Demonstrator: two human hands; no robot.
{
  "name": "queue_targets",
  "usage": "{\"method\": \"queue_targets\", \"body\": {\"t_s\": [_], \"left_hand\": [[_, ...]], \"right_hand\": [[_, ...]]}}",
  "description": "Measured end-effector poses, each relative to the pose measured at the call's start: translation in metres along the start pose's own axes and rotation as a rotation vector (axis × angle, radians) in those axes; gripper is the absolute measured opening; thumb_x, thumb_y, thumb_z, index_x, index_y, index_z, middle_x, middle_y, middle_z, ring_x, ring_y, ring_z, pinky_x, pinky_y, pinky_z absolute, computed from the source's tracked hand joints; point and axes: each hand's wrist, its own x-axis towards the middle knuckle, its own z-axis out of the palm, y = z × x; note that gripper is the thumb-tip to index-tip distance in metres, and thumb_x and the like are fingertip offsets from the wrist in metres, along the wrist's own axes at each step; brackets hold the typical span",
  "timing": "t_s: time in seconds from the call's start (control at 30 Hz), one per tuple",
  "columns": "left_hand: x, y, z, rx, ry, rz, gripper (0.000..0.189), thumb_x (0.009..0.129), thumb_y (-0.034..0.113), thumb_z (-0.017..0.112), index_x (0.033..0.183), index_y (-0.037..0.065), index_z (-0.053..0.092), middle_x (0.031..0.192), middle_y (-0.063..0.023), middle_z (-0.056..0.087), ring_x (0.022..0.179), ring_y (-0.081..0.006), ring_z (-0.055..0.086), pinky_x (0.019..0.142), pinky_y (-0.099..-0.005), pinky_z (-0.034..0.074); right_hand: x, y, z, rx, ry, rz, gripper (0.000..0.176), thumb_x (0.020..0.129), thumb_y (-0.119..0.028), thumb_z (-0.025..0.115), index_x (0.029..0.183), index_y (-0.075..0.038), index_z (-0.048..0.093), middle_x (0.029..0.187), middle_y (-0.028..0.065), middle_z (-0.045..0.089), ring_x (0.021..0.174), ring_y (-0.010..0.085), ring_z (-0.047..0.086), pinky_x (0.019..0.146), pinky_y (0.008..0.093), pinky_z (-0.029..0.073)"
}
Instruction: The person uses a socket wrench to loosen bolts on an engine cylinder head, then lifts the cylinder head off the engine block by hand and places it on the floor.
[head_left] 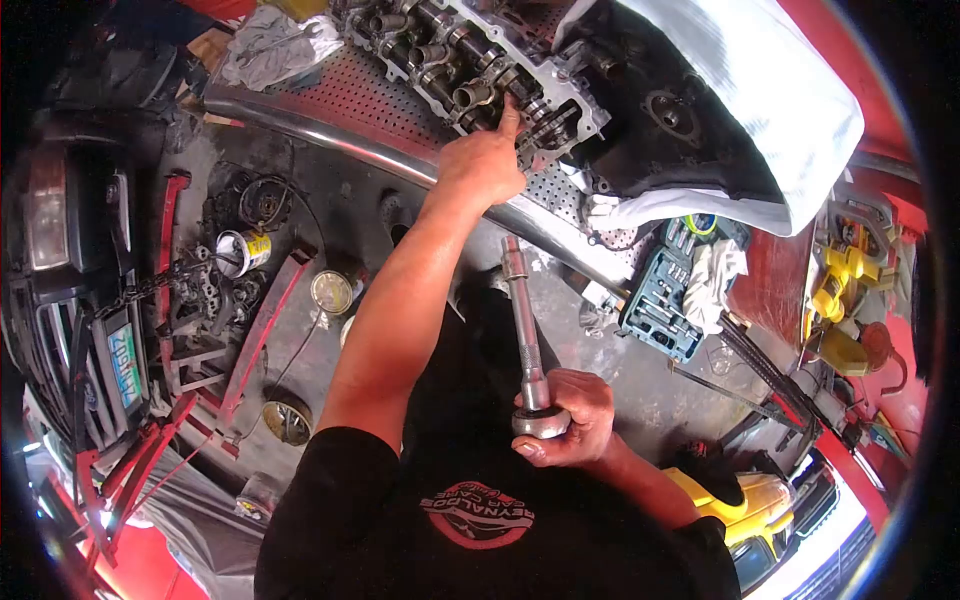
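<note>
An engine cylinder head (490, 50) lies on the perforated metal bench top (360, 100). My left hand (482, 165) is over its near end, the index finger stretched out onto the parts beside the round tubes and the other fingers curled; nothing shows in its grip. Close to my body, my right hand (578, 420) is closed around the head of a ratchet. A long metal extension (527, 335) rises from the ratchet, its tip pointing up towards the bench edge. The far side of my left fingers is hidden.
Right of the bench stand a blue-green socket case (655, 300), a white cloth (712, 285) and yellow tools (835, 285). A dark engine part (640, 145) lies beside white sheeting (740, 90). Red metal stands (262, 335), a white bucket (240, 252) and a car front (75, 250) are left.
</note>
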Motion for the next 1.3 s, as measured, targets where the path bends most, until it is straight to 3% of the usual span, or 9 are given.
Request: {"method": "queue_targets", "body": {"t_s": [0.37, 0.57, 0.6, 0.67, 0.73, 0.83, 1.1, 1.23, 1.3], "left_hand": [[0.001, 0.007, 0.001, 0.018, 0.023, -0.065, 0.095, 0.083, 0.030, 0.059, 0.153, 0.011, -0.002, 0.117, -0.0203, 0.063, 0.103, -0.0323, 0.064, 0.091, -0.0413, 0.050], [-0.009, 0.004, -0.006, -0.039, 0.031, -0.030, 0.094, 0.079, 0.027, 0.061, 0.153, 0.010, 0.005, 0.114, -0.0208, 0.064, 0.103, -0.0325, 0.064, 0.088, -0.0422, 0.051], [-0.013, -0.002, -0.001, -0.057, 0.121, 0.040, 0.082, 0.077, 0.025, 0.063, 0.148, 0.008, 0.028, 0.104, -0.0197, 0.067, 0.098, -0.0340, 0.065, 0.086, -0.0431, 0.051], [-0.016, -0.020, 0.013, -0.078, 0.528, 0.085, 0.071, 0.075, 0.025, 0.064, 0.139, 0.006, 0.042, 0.098, -0.0172, 0.066, 0.094, -0.0336, 0.063, 0.083, -0.0443, 0.050], [-0.032, -0.032, 0.000, -0.092, 0.813, 0.110, 0.051, 0.079, 0.021, 0.063, 0.130, 0.012, 0.057, 0.095, -0.0133, 0.063, 0.098, -0.0322, 0.056, 0.085, -0.0433, 0.045], [-0.013, -0.070, -0.007, 0.093, 0.873, 0.246, 0.054, 0.080, 0.011, 0.059, 0.133, 0.020, 0.055, 0.103, -0.0123, 0.061, 0.102, -0.0291, 0.053, 0.084, -0.0423, 0.043], [0.042, -0.118, -0.058, 0.247, 0.364, 0.506, 0.063, 0.083, 0.006, 0.050, 0.140, 0.034, 0.045, 0.101, -0.0105, 0.062, 0.104, -0.0271, 0.055, 0.087, -0.0397, 0.046], [0.049, -0.119, -0.071, 0.254, 0.043, 0.463, 0.057, 0.090, 0.014, 0.044, 0.144, 0.032, 0.039, 0.092, -0.0077, 0.068, 0.086, -0.0237, 0.067, 0.073, -0.0359, 0.054], [0.059, -0.126, -0.060, 0.263, 0.141, 0.551, 0.062, 0.089, 0.011, 0.045, 0.147, 0.029, 0.034, 0.083, -0.0073, 0.070, 0.073, -0.0224, 0.070, 0.065, -0.0341, 0.055]], "right_hand": [[-0.014, 0.009, -0.016, 0.045, -0.022, 0.109, 0.043, 0.070, -0.039, 0.080, 0.080, -0.001, 0.063, 0.067, 0.0091, 0.062, 0.058, 0.0253, 0.064, 0.054, 0.0328, 0.049], [-0.007, 0.012, -0.015, 0.007, -0.011, 0.045, 0.037, 0.064, -0.029, 0.085, 0.068, -0.006, 0.057, 0.058, 0.0070, 0.052, 0.047, 0.0241, 0.053, 0.045, 0.0337, 0.039], [-0.007, 0.009, -0.016, 0.013, -0.017, 0.070, 0.038, 0.067, -0.034, 0.082, 0.072, -0.004, 0.059, 0.063, 0.0079, 0.057, 0.052, 0.0247, 0.058, 0.049, 0.0337, 0.043], [-0.006, 0.002, -0.020, 0.023, -0.034, 0.119, 0.044, 0.073, -0.043, 0.077, 0.080, -0.001, 0.065, 0.072, 0.0097, 0.066, 0.062, 0.0259, 0.066, 0.058, 0.0336, 0.051], [0.003, -0.007, -0.021, 0.035, 0.036, 0.073, 0.039, 0.070, -0.037, 0.080, 0.079, -0.002, 0.064, 0.066, 0.0083, 0.062, 0.055, 0.0233, 0.061, 0.052, 0.0325, 0.046], [0.016, -0.022, -0.018, 0.040, 0.076, 0.143, 0.039, 0.071, -0.038, 0.080, 0.078, -0.002, 0.065, 0.066, 0.0080, 0.062, 0.053, 0.0220, 0.060, 0.051, 0.0311, 0.045], [0.074, -0.042, 0.008, -0.019, 0.150, 0.362, 0.045, 0.074, -0.042, 0.077, 0.080, 0.001, 0.066, 0.070, 0.0091, 0.064, 0.061, 0.0198, 0.063, 0.058, 0.0315, 0.049], [0.114, -0.048, 0.026, -0.053, 0.165, 0.379, 0.046, 0.074, -0.044, 0.077, 0.081, 0.001, 0.066, 0.070, 0.0087, 0.064, 0.060, 0.0189, 0.062, 0.057, 0.0306, 0.049], [0.132, -0.055, 0.033, -0.035, 0.177, 0.389, 0.047, 0.074, -0.044, 0.077, 0.080, 0.001, 0.065, 0.070, 0.0086, 0.064, 0.060, 0.0185, 0.062, 0.057, 0.0304, 0.049]]}}
